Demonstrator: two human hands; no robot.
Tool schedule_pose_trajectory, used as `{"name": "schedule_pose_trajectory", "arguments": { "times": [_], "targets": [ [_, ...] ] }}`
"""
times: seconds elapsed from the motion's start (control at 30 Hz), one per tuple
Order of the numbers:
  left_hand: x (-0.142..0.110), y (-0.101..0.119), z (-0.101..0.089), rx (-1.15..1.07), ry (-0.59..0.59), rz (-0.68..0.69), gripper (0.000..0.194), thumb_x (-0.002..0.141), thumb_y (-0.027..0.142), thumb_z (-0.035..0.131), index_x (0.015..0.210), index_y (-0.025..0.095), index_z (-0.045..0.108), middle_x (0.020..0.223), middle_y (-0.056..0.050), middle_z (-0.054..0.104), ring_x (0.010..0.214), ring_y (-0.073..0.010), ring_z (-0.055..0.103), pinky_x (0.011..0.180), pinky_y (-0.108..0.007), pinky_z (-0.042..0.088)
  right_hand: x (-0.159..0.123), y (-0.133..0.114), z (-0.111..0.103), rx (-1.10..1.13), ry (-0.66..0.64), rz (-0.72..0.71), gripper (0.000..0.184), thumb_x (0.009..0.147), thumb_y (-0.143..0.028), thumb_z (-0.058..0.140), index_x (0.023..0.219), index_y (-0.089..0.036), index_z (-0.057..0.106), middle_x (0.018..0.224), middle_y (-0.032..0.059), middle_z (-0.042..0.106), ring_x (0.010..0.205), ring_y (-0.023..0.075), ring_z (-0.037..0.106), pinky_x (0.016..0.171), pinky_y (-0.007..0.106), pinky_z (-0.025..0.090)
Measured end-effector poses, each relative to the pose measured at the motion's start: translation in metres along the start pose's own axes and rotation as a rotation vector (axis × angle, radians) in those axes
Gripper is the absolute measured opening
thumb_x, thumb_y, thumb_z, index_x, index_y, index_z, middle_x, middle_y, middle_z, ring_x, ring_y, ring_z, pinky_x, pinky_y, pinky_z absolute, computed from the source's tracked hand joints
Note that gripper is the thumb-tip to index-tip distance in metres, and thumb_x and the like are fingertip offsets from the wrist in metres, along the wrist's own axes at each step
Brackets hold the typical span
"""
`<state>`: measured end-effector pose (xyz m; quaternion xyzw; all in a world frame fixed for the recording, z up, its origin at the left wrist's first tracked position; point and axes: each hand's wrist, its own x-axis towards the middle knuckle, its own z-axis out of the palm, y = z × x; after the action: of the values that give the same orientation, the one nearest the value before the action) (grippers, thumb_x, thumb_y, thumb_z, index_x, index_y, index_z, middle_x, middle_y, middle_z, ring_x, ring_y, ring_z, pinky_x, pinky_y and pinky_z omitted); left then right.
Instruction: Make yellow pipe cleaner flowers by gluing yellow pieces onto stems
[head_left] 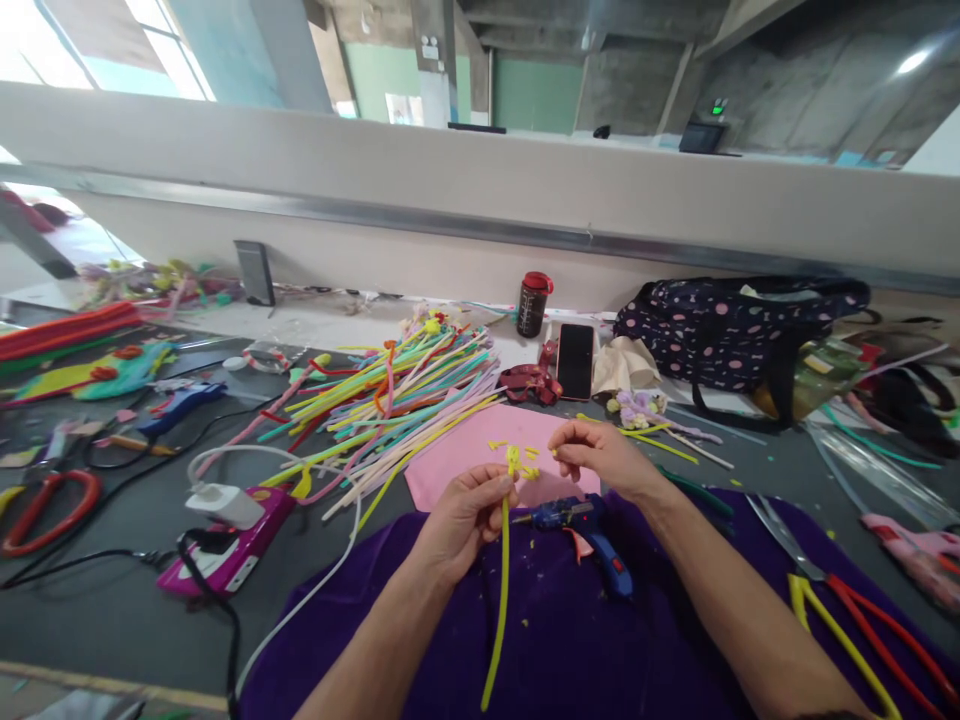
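My left hand [472, 510] pinches a long yellow pipe cleaner [501, 610] near its top, where a small yellow flower-like cluster [514, 460] sits. The stem hangs down over a dark purple cloth [405, 640]. To the right, my right hand [589, 447] has thumb and forefinger pressed together on a tiny yellow piece [555, 453], just apart from the cluster. Several short yellow bits [531, 471] lie on a pink sheet [442, 470] beneath the hands. A blue glue gun [581, 525] rests on the cloth below my right hand.
Left of the sheet spreads a pile of coloured pipe cleaners [405, 390]. A magenta power strip [232, 550] with cables lies nearer. Red-and-yellow-handled shears [810, 575] are at right. Behind stand a phone [575, 362], a bottle [533, 305] and a patterned bag [720, 335].
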<state>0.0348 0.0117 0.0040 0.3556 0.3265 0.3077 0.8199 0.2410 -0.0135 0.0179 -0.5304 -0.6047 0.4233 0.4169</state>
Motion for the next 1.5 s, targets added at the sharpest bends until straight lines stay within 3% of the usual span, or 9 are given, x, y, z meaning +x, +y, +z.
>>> {"name": "schedule_pose_trajectory", "arguments": {
  "times": [0.07, 0.2, 0.5, 0.63, 0.77, 0.97, 1.2, 1.5],
  "targets": [
    [0.000, -0.001, 0.000, -0.003, 0.006, 0.000, 0.018, 0.065, 0.025, 0.068, 0.073, 0.012, 0.058, 0.056, 0.002, 0.057, 0.033, -0.0013, 0.038, 0.029, -0.013, 0.023, -0.002, -0.006, 0.007, 0.216, -0.003, -0.010, 0.010, 0.072, -0.023, 0.060, 0.079, -0.016, 0.061, 0.062, -0.0012, 0.059, 0.054, 0.0100, 0.054, 0.051, 0.022, 0.045],
    [0.001, -0.003, 0.000, -0.035, -0.023, -0.004, 0.017, 0.067, 0.025, 0.067, 0.071, 0.012, 0.057, 0.056, 0.002, 0.056, 0.035, -0.0009, 0.038, 0.031, -0.012, 0.022, -0.006, -0.012, 0.018, 0.344, 0.006, -0.048, 0.008, 0.065, -0.021, 0.067, 0.073, -0.017, 0.066, 0.068, -0.0002, 0.061, 0.060, 0.0110, 0.055, 0.054, 0.022, 0.045],
    [0.001, -0.006, -0.003, 0.036, -0.027, 0.047, 0.016, 0.068, 0.027, 0.065, 0.072, 0.012, 0.060, 0.057, 0.001, 0.058, 0.034, -0.0012, 0.040, 0.030, -0.013, 0.023, -0.010, -0.014, 0.018, 0.371, -0.005, -0.033, 0.013, 0.071, -0.025, 0.064, 0.079, -0.017, 0.070, 0.068, 0.0023, 0.060, 0.059, 0.0129, 0.055, 0.052, 0.025, 0.045],
    [0.000, -0.006, -0.003, 0.065, -0.050, 0.029, 0.016, 0.067, 0.027, 0.065, 0.067, 0.012, 0.060, 0.052, 0.001, 0.058, 0.030, -0.0011, 0.038, 0.029, -0.014, 0.022, -0.011, -0.012, 0.014, 0.345, 0.019, -0.112, 0.009, 0.066, -0.020, 0.068, 0.075, -0.019, 0.070, 0.071, 0.0007, 0.059, 0.059, 0.0118, 0.055, 0.054, 0.025, 0.046],
    [-0.001, -0.004, -0.001, 0.088, -0.069, -0.014, 0.018, 0.066, 0.029, 0.065, 0.062, 0.012, 0.058, 0.046, 0.003, 0.055, 0.027, -0.0007, 0.034, 0.028, -0.015, 0.018, -0.012, -0.010, 0.012, 0.337, 0.031, -0.101, 0.016, 0.063, -0.018, 0.072, 0.078, -0.020, 0.068, 0.066, -0.0014, 0.059, 0.053, 0.0106, 0.055, 0.051, 0.023, 0.046],
    [-0.003, -0.002, -0.001, 0.182, -0.098, -0.041, 0.018, 0.068, 0.030, 0.061, 0.065, 0.013, 0.059, 0.043, 0.004, 0.052, 0.026, -0.0011, 0.031, 0.027, -0.016, 0.015, -0.017, -0.023, 0.011, 0.090, -0.010, -0.221, 0.002, 0.070, -0.018, 0.066, 0.070, -0.019, 0.065, 0.064, -0.0005, 0.058, 0.058, 0.0120, 0.054, 0.055, 0.025, 0.045],
    [-0.004, -0.003, -0.001, 0.283, -0.137, -0.062, 0.016, 0.066, 0.029, 0.062, 0.062, 0.013, 0.058, 0.040, 0.005, 0.049, 0.029, -0.0019, 0.028, 0.032, -0.019, 0.014, -0.023, -0.037, 0.013, -0.304, -0.036, -0.348, 0.007, 0.073, -0.013, 0.061, 0.070, -0.019, 0.063, 0.069, 0.0004, 0.061, 0.067, 0.0141, 0.056, 0.071, 0.030, 0.043],
    [-0.005, -0.001, 0.006, 0.350, -0.099, -0.047, 0.013, 0.059, 0.023, 0.065, 0.055, 0.013, 0.057, 0.036, 0.005, 0.046, 0.032, -0.0038, 0.033, 0.037, -0.020, 0.018, -0.024, -0.036, 0.013, -0.411, -0.027, -0.360, 0.012, 0.071, -0.007, 0.058, 0.073, -0.019, 0.062, 0.072, -0.0003, 0.062, 0.067, 0.0139, 0.057, 0.077, 0.032, 0.043]
  ]
}}
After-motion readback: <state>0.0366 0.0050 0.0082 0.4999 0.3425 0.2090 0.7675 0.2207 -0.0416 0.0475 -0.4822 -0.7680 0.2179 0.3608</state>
